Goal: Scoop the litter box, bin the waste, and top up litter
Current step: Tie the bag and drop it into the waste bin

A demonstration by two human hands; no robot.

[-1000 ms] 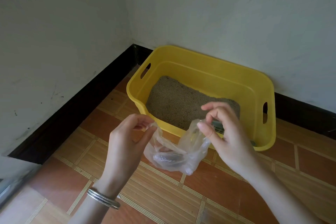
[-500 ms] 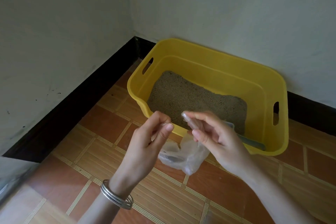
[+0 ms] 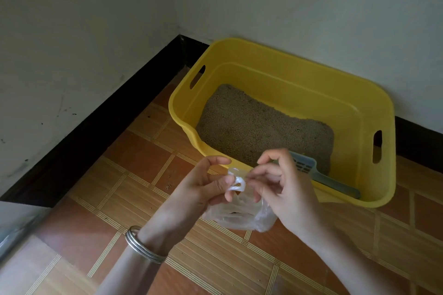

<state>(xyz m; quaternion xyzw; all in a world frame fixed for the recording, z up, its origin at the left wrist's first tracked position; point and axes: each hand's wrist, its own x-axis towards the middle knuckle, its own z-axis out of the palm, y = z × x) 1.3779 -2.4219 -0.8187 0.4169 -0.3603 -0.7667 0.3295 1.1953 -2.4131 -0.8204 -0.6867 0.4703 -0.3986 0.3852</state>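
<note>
- Your plastic bag [image 3: 239, 219] hangs between both hands, just in front of the litter box [image 3: 287, 84] and above the tiled floor [image 3: 134, 175]. There's a dark smear inside it, too dim through the film to make out.
- Your left hand [image 3: 196, 195] has its fingers pinched on the bag's twisted neck, and a loop of film sits over the thumb.
- Your right hand [image 3: 290, 195] has its fingers curled in and nipping the same neck from the other side. Exactly where they meet the film is hard to see.
- The scoop [image 3: 321, 176] lies in the box's near right corner, handle against the wall, its front end hidden behind your right hand.
- Grey litter [image 3: 259, 127] covers the box's bottom.
- There are bangles [image 3: 143, 245] on your left wrist.
- A black skirting board [image 3: 96, 127] runs along the wall into the corner behind the box.
- At the lower left a pale shape [image 3: 14, 230] is cut off by the edge, and you can't tell what it is.
</note>
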